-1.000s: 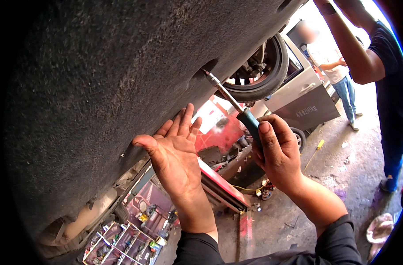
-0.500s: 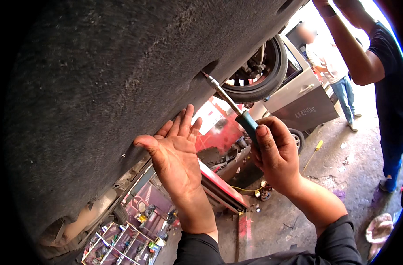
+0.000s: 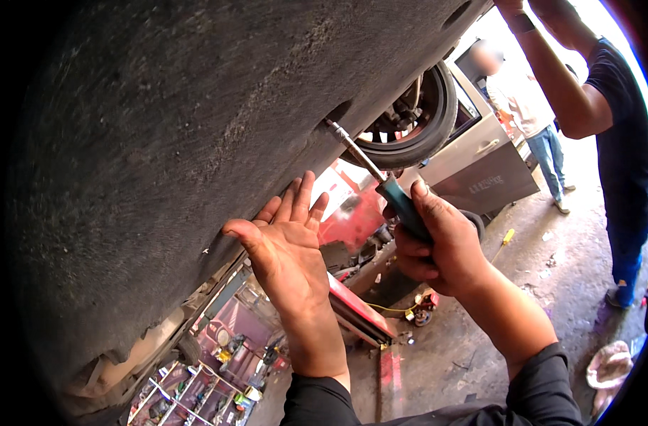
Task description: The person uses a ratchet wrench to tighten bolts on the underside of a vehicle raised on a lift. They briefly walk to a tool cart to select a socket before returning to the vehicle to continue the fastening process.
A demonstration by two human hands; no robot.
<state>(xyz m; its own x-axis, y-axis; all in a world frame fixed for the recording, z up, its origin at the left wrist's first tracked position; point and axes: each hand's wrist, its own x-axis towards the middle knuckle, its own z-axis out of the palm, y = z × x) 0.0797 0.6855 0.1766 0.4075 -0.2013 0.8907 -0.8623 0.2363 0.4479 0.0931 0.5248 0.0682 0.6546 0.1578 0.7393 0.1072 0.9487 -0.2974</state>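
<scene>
Overhead spreads a dark, fuzzy underbody panel point(image 3: 189, 142) of a raised car. My right hand point(image 3: 445, 245) is wrapped around the teal handle of a nut driver point(image 3: 363, 157), whose metal shaft points up and left. Its tip is at the edge of a dark recess in the panel; whether it sits on a fastener I cannot make out. My left hand point(image 3: 292, 266) has its palm turned up and fingers spread, holding nothing. Its fingertips are against or very close to the panel, below and left of the driver's shaft.
Beyond the driver hangs a wheel point(image 3: 427, 121), with a car door point(image 3: 473, 167) behind it. At right a co-worker in dark clothes point(image 3: 625, 156) reaches up; another person point(image 3: 540, 135) stands farther back. A red lift arm point(image 3: 363, 309) and a parts rack point(image 3: 189, 394) are below.
My right hand has turned on the driver's handle, from thumb and fingers pinching it to a fuller wrap. My left hand keeps its pose, and the view has shifted slightly.
</scene>
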